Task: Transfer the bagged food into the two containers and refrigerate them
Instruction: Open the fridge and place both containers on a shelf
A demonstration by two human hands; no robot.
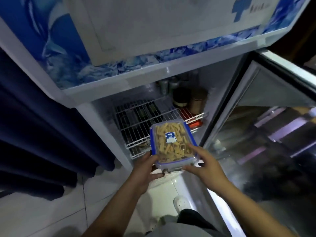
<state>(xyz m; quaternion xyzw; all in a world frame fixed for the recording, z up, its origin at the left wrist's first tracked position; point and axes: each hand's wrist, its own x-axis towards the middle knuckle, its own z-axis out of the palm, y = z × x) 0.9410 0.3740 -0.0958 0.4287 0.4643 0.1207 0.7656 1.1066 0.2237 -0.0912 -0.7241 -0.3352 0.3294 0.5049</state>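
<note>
Clear plastic with a blue-rimmed lid makes up the food container (172,142) we see in the head view, packed with pale yellow strips of food and marked on top with a small blue and white label (170,137). We find it held in the air between both hands, its far end reaching over the front edge of the white wire shelf (147,124) inside the open refrigerator (109,82).

Our left hand (145,170) grips the container's near left corner: the thumb lies along the left side and the fingers curl underneath, their tips showing below the near end. Our right hand (203,163) holds the near right corner, its fingers spread narrowly along the lid's edge and the thumb pressing the front clip.

Beyond the fingertips, at the back right of the shelf, stand two brown-toned jars (189,100), with paler cans behind them that are too blurred to name. A red packet (193,120) lies just past the container's far right corner, under the wire. To the right of the right hand the glass refrigerator door (266,127) stands open. Left of the left hand hangs a dark blue curtain (34,134). Below the wrists we see a white shoe (182,203) on the pale tiled floor (51,211).
</note>
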